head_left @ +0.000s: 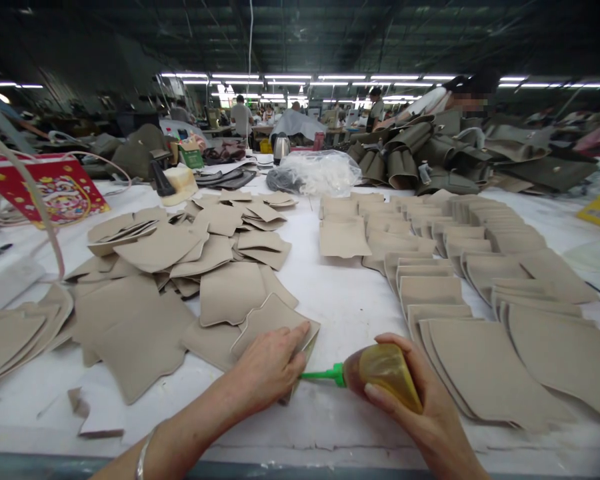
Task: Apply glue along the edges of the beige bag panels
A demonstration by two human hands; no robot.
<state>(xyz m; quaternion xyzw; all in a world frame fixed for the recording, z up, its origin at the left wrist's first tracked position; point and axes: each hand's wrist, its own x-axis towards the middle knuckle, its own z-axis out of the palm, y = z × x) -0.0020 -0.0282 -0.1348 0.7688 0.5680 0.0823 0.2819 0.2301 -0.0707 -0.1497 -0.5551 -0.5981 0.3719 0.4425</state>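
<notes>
A white desk (345,300) is filling most of the frame. Across its right half, tan panels are standing and leaning in fairly orderly rows (430,290), while at left others are lying in a loose heap (200,260). A pile of dark bags (400,167) is sitting at upper right, and a red bag (55,190) is leaning at upper left.

The work is seemingly running partway: the rows are probably holding the pieces already dealt with, and the heap is probably waiting, though neither side is showing this for certain.

One panel (267,323) is lying at lower centre, at the heap's near edge. The left grip (273,363) is resting its fingers on top of it; whether the thumb is pinching the panel, I cannot tell. The right grip (430,400) is clamping around an amber bottle (380,373), holding it tilted nearly flat. Its green nozzle (325,375) is pointing left at the panel's edge, just beside the left thumb; contact is not showing clearly.
</notes>
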